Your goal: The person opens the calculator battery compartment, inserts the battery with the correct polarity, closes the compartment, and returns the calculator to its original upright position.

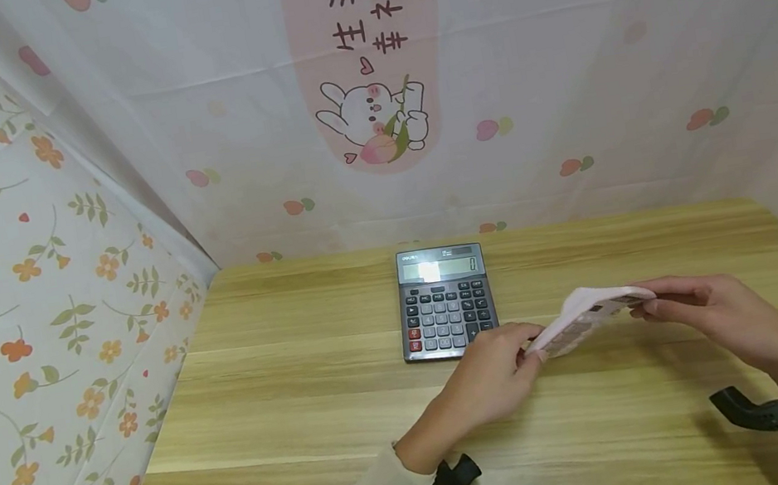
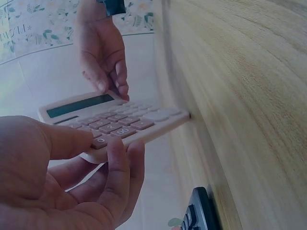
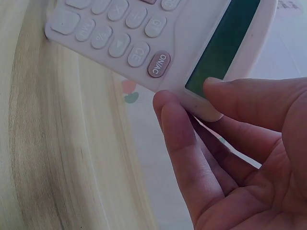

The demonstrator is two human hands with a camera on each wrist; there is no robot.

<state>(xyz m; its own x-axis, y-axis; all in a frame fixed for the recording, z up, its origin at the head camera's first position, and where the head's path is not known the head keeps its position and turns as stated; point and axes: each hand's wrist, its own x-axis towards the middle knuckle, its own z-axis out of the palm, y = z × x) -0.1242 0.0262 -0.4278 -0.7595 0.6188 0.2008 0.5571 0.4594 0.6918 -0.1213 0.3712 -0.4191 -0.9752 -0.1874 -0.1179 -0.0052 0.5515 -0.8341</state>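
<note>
Between both hands a pale pink calculator [image 1: 584,315] is held tilted above the wooden table. My left hand [image 1: 495,373] pinches its lower-key end, thumb over the "0" key [image 2: 100,140] in the left wrist view. My right hand [image 1: 724,314] pinches the screen-end corner, the thumb on the edge of the dark display [image 3: 223,50] and the fingers beneath. In the right wrist view the ON/AC key [image 3: 159,64] lies close to those fingertips. A grey calculator [image 1: 446,301] lies flat on the table past my left hand, its screen showing 0.
The wooden table [image 1: 293,408] reaches back to a white printed curtain [image 1: 561,82] with a rabbit picture. At the left hangs a floral cloth [image 1: 32,329]. Black straps [image 1: 765,414] are on both wrists.
</note>
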